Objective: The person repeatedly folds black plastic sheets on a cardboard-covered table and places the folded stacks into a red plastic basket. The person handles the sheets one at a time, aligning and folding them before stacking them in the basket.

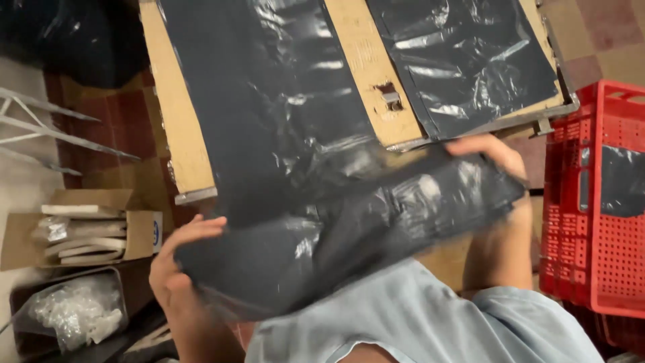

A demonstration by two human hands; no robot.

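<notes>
I hold a black glossy plastic bag (349, 222) stretched between both hands in front of my light blue shirt. My left hand (176, 259) grips its lower left end, thumb over the edge. My right hand (489, 156) grips its upper right end, fingers curled on top. The bag hangs just off the near edge of a brown cardboard-covered table (176, 121). Two more black plastic bags lie flat on that table: a large one (262, 87) in the middle and another (470, 54) at the right.
A red perforated plastic crate (591, 222) stands at the right with dark material inside. At the left, an open cardboard box (87, 228) holds white items, and a dark bin (67, 309) holds clear plastic. A white metal rack (40, 128) leans at the far left.
</notes>
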